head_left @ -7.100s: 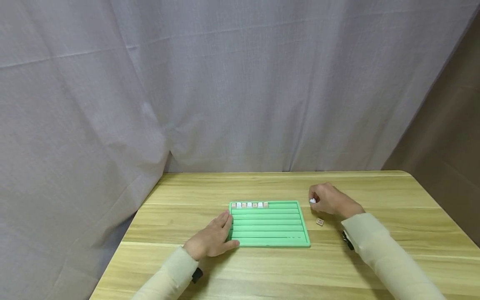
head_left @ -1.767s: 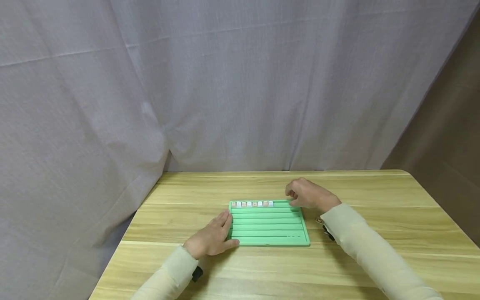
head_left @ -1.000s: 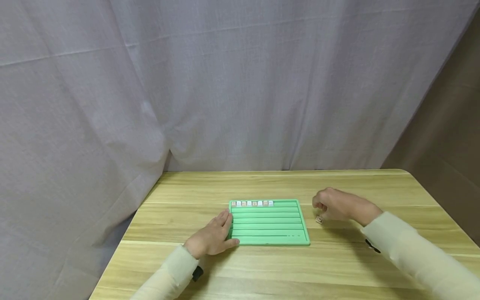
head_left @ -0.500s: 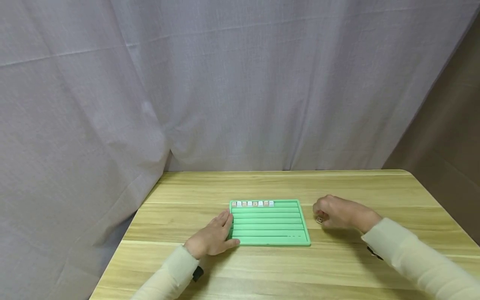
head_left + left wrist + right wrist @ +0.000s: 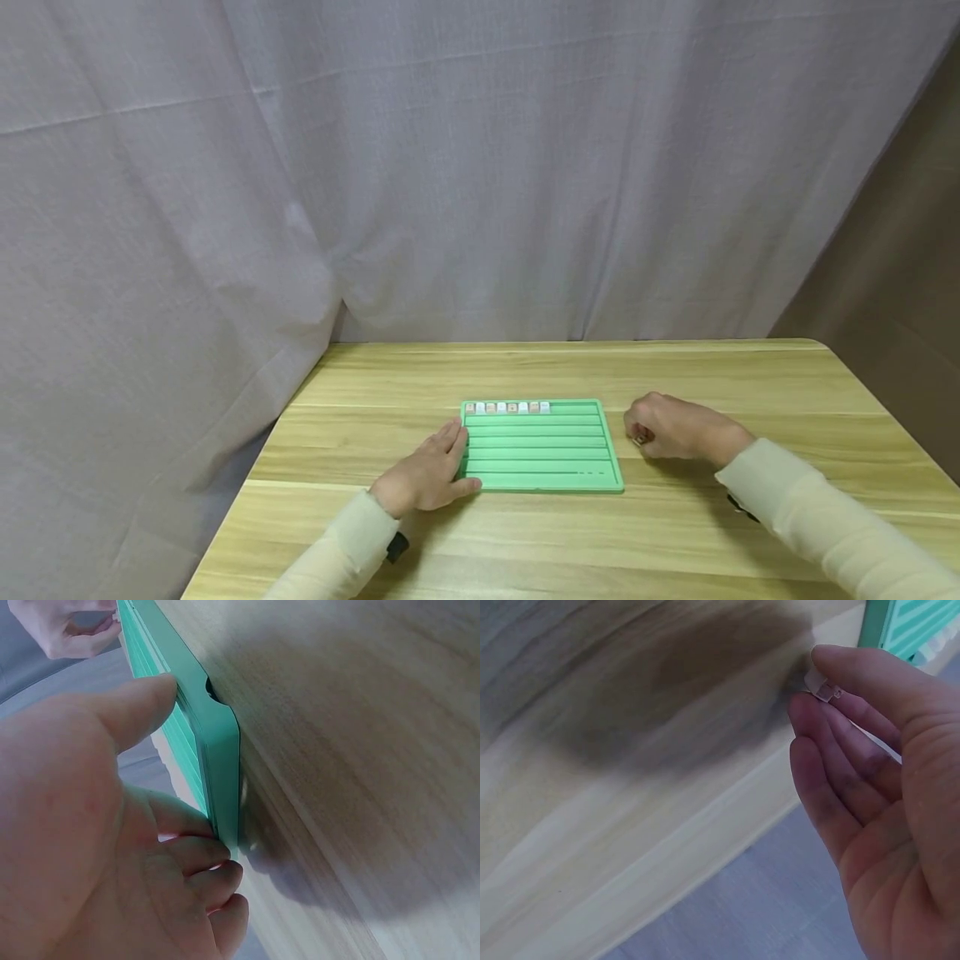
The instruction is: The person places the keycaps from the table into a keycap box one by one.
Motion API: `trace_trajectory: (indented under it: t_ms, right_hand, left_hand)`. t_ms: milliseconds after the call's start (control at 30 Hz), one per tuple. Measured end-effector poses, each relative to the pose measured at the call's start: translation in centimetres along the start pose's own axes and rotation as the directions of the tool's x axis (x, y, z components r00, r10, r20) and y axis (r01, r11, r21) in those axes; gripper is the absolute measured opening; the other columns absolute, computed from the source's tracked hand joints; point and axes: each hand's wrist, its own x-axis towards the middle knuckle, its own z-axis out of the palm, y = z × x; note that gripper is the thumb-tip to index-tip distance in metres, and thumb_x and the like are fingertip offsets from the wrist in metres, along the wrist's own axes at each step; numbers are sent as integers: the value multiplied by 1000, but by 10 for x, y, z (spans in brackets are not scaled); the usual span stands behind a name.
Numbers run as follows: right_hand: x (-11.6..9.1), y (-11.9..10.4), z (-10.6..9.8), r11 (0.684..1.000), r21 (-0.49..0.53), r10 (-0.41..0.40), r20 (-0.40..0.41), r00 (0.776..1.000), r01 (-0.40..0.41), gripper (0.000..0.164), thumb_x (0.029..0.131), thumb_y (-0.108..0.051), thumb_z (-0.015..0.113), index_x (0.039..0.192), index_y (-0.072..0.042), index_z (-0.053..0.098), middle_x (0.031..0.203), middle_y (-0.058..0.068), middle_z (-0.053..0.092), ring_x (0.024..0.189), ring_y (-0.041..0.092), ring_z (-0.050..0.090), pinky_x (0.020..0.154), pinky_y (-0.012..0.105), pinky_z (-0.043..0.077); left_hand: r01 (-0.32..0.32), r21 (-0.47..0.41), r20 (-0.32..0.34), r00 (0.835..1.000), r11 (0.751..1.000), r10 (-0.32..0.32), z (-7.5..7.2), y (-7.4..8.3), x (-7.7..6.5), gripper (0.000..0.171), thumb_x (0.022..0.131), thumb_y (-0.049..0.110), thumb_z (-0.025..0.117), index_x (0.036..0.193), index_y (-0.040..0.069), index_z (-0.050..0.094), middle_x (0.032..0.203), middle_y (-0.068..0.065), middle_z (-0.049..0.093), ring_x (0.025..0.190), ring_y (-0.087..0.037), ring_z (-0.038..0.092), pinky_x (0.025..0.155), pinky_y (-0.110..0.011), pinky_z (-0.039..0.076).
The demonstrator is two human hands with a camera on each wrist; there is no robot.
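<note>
A green ridged tray (image 5: 536,467) lies flat on the table. Along its far groove, from the left corner, runs a row of several keycaps (image 5: 512,408), beige and white by turns. My left hand (image 5: 427,475) rests on the tray's left side, its thumb over the near edge; the left wrist view shows fingertips (image 5: 215,885) against the tray's side. Right of the tray, my right hand (image 5: 675,427) pinches a small beige keycap (image 5: 640,439) between thumb and fingers. In the right wrist view the stem on the keycap (image 5: 819,686) shows, though the fingers partly cover it.
The wooden table (image 5: 540,550) reaches back to a grey curtain (image 5: 480,183) at its far edge. A darker brown surface (image 5: 892,317) stands along the right. Both wrists wear a dark band, that on the left (image 5: 397,547) showing below the sleeve.
A white keycap has joined the right end of the row. My right hand has moved from the tray back to the right and taken hold of the beige keycap there. My left hand stays put.
</note>
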Motion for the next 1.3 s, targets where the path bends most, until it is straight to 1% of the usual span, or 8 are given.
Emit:
trace_trajectory:
  t_ms: [133,233,400,500,600,767,1100,1300]
  right_hand:
    - [1,-4,-5,1000,-12,-1,-32,999,1,24,77,6,74,79,-18,68,76,-11,61,71,1,50,59,19,47]
    - [3,-7,-11,999,-38,-9,-53,999,7,25,78,7,72,77,-18,66,76,-10,59,71,1,47,58,19,44]
    - [11,-9,-21,996,-70,-56,-81,995,50,26,79,7,73,74,-16,63,74,-8,56,70,1,44,58,18,42]
    - [17,-10,-25,996,-59,-69,-86,994,64,25,78,7,75,75,-15,64,73,-9,57,69,0,45,58,17,43]
    - [22,-13,-28,996,-49,-82,-93,992,78,26,76,8,74,73,-15,62,71,-9,55,68,0,44,58,17,41]
    - [32,-19,-32,990,-61,-134,-114,984,128,26,77,8,72,71,-16,62,68,-7,54,67,0,41,57,17,39]
    - [51,-30,-40,989,-59,-143,-95,985,138,13,82,2,78,83,-9,71,75,-4,64,70,3,53,61,19,50]
    - [58,-32,-40,987,-39,-160,-95,983,157,16,83,-1,81,80,-13,70,77,-5,66,72,1,54,63,18,53]
  left_hand:
    - [-6,14,-5,1000,1000,6,-1,1,1,90,107,52,55,165,-7,21,177,-23,12,166,-35,15,135,-51,23]
    - [-4,14,-2,1000,1000,4,-1,1,1,90,107,52,55,165,-7,20,177,-23,12,166,-35,15,135,-51,23]
    - [-1,9,0,1000,1000,1,-1,0,1,90,107,52,55,166,-6,20,177,-22,12,166,-35,15,135,-51,23]
    - [-3,14,1,1000,1000,3,0,-1,2,90,107,53,55,166,-6,20,177,-22,11,166,-35,15,135,-51,23]
    - [-2,20,3,1000,1000,2,0,-1,2,91,107,54,55,166,-5,20,177,-21,11,166,-34,15,135,-51,23]
    - [0,19,3,1000,1000,0,-1,0,2,91,107,54,55,166,-5,20,178,-21,11,166,-34,15,135,-51,23]
    - [-3,24,-5,1000,1000,3,0,0,2,90,107,53,55,166,-6,20,177,-22,12,166,-34,16,135,-51,24]
    - [-3,21,-7,1000,1000,3,0,1,1,90,107,53,55,166,-6,20,177,-22,12,166,-34,15,135,-51,24]
